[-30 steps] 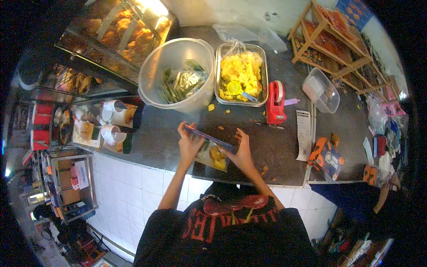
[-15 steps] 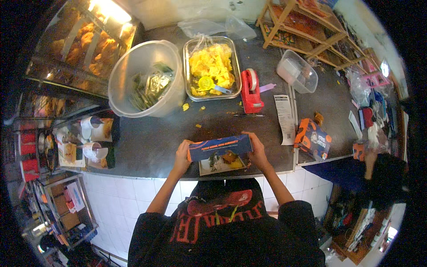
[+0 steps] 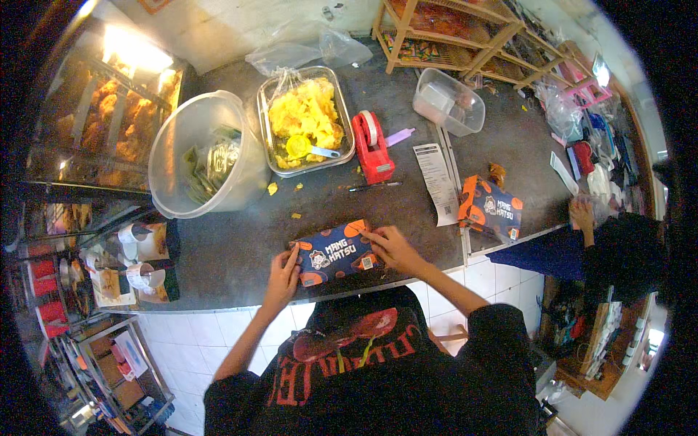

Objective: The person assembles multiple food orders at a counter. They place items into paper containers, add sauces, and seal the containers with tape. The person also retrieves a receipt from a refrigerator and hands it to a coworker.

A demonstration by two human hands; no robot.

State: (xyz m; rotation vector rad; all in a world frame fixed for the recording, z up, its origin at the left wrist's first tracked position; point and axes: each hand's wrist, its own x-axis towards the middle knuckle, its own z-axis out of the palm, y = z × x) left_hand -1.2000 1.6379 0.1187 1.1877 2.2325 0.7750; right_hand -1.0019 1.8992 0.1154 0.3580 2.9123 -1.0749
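Note:
A dark blue and orange cardboard food box (image 3: 320,276) lies on the counter in front of me, its printed lid down over the food. My left hand (image 3: 281,277) grips the box's left end, fingers along its edge. At the opposite end my right hand (image 3: 396,251) holds the right side, with a finger reaching onto the lid's upper corner and the other fingers curled at the edge. The box's contents are hidden under the lid. Beyond it lie a pen (image 3: 375,187) and a red tape dispenser (image 3: 376,163).
Behind stand a clear round tub (image 3: 163,171) of packets and a metal tray (image 3: 294,171) of yellow food with a scoop. Rightward are a paper receipt (image 3: 435,182), a second box (image 3: 491,211), a clear container (image 3: 465,123) and a wooden rack (image 3: 454,36). Another person's hand (image 3: 582,214) is far right.
The box's lid has come down over the food, where it stood raised before. Both hands have shifted along the box's ends. The view has turned, moving the counter's things leftward.

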